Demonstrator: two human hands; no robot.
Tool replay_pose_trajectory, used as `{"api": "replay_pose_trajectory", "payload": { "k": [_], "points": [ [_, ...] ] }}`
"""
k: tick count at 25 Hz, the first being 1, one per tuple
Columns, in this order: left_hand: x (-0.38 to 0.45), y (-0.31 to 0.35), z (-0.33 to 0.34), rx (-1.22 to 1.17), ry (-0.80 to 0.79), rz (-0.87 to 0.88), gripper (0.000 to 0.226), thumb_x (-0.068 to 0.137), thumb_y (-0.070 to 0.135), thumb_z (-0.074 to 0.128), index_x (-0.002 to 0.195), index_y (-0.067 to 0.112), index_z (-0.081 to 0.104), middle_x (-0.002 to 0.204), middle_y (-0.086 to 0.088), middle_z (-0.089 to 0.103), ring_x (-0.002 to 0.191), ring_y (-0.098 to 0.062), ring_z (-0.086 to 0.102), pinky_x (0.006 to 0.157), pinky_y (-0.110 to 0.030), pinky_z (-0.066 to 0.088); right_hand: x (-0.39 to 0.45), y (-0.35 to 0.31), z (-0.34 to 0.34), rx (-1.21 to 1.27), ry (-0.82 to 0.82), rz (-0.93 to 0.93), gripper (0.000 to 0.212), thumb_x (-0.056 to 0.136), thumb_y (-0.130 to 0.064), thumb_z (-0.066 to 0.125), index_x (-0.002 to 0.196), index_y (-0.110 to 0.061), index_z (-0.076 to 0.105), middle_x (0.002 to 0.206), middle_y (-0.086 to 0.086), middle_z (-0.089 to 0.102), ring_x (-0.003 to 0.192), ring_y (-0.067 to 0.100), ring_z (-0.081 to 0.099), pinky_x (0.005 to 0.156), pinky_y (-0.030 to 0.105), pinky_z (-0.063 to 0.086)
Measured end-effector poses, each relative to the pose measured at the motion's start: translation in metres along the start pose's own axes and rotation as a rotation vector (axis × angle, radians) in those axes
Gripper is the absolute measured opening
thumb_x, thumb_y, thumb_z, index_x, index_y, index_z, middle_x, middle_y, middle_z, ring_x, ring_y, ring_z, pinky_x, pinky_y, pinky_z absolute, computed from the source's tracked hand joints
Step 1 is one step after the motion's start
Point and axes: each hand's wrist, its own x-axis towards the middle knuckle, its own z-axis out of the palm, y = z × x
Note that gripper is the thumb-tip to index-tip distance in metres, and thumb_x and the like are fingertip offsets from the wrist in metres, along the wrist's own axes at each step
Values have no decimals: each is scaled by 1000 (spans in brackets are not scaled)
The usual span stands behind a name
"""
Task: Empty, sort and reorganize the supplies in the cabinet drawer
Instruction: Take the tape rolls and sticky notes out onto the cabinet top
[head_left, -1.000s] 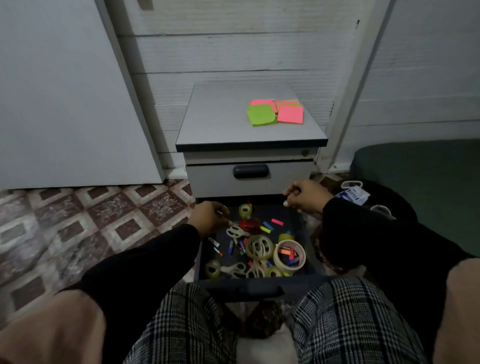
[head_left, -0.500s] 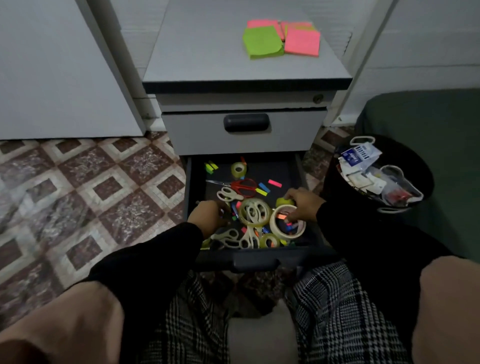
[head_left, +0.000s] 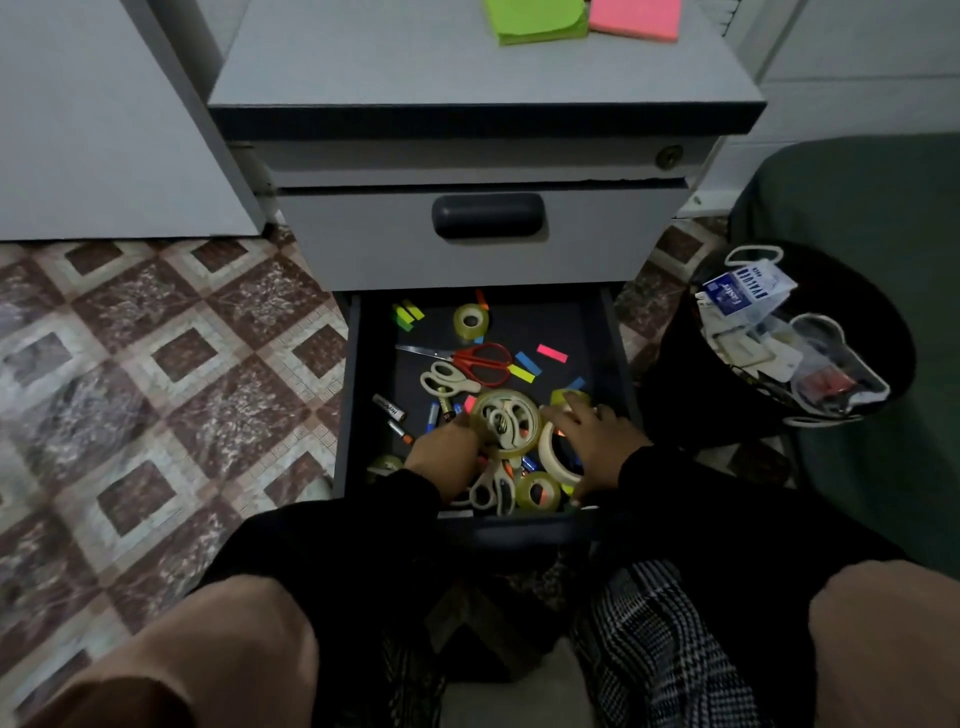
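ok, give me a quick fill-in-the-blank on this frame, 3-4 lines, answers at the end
1. The scissors lying open near the middle of the drawer have ____ handles.
2. The sticky-note pads lie on top of the ____.
3. The right hand rests on a roll of ____.
4. The black bin stands on the ____ side of the drawer.

Missing words: red; cabinet; tape; right

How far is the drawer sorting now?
Early. Done: sticky notes lie on the cabinet top. In hand: both hands, left and right, reach around the big tape roll. Left: scissors, batteries and small tape roll remain in the drawer.
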Motion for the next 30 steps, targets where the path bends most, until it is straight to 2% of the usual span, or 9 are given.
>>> {"api": "replay_pose_trajectory", "payload": {
  "k": [5,9,13,15,19,22,27,30],
  "points": [
    [8,-2,4,-75,37,-14,28,91,22,55,117,14,59,126,-9,53,106,-28,60,85,-39,50,0,-1,8,-69,100,-14,85,84,-24,65,149,-28,11,158,6,-6,133,42,26,106,48,34],
    [5,-3,-5,-144,102,-11,18,87,15,58,103,14,65,109,-10,64,97,-28,63,80,-37,50,-2,0,-1,-48,48,-5,93,77,-29,73,148,-28,14,157,5,-2,131,41,27,106,48,33],
    [-13,-9,-29,-140,153,41,23,89,17,54,111,13,62,112,-12,64,103,-30,61,83,-34,47,-15,-3,-20,8,6,8,94,73,-30,74,147,-30,16,151,10,18,130,37,26,107,44,31],
    [-25,-16,-42,-158,186,65,25,90,19,53,113,16,62,115,-11,64,105,-30,60,84,-33,47,-24,-5,-33,17,-8,8,97,73,-33,74,149,-31,13,149,11,22,131,36,24,108,42,29],
    [-58,-37,-71,-172,248,82,26,89,19,57,114,22,63,118,-7,63,104,-27,62,85,-33,49,-49,-14,-69,-60,77,-42,98,74,-44,71,149,-35,8,147,11,24,129,34,27,106,39,27],
    [-84,-50,-102,-166,342,89,26,89,22,60,115,21,62,119,-4,62,105,-24,61,82,-29,45,-65,-22,-105,-69,128,-82,99,74,-47,69,149,-35,6,148,10,24,128,33,28,106,40,27],
    [-127,-66,-164,-189,527,133,21,88,22,61,107,15,66,114,-6,63,104,-26,59,86,-32,46,-93,-33,-177,-78,232,-122,96,75,-46,70,149,-35,10,148,8,28,132,32,29,108,37,26],
    [-144,-74,-192,-156,608,110,22,88,27,62,107,16,66,113,-5,64,103,-24,60,84,-32,46,-106,-36,-213,-79,275,-142,95,74,-44,70,148,-36,12,147,5,30,128,31,31,102,36,30]
  ]
}}
